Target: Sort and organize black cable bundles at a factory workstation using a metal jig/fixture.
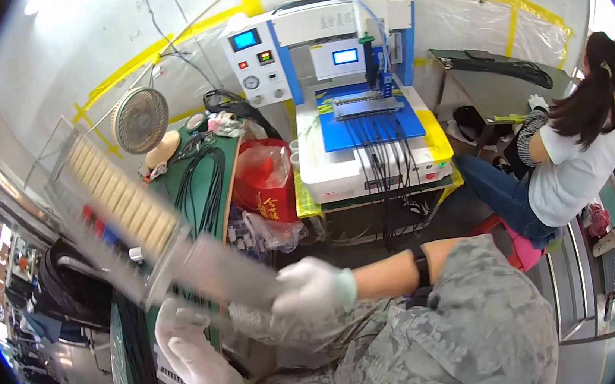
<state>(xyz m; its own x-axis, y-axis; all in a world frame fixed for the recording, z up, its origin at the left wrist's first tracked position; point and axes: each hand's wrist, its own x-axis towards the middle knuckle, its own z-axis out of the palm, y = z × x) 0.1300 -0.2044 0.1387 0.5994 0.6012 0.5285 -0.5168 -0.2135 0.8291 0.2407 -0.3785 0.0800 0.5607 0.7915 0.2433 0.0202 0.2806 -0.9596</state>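
Oblong piece (230, 271), pale greyish-pink, motion-blurred, slants down to the right, held aloft at its lower-right end. Clear-sided rack (165, 267) with a row of cream blocks (125, 200) slopes similarly beyond its upper-left end; contact unclear.

Machine (377, 176): smooth white casing (336, 178), matt blue plate (339, 138). Left of the machine: matt green surface (225, 152); crinkled, glossy plastic bag (278, 231). Right of the machine: glossy clear plastic sheeting (457, 15). Hands (312, 289): matt white cloth gloves (199, 359).

The right hand (309, 289) grips a blurred grey piece (233, 271). The left hand (195, 354) is raised near it. A machine (336, 179) stands beyond.
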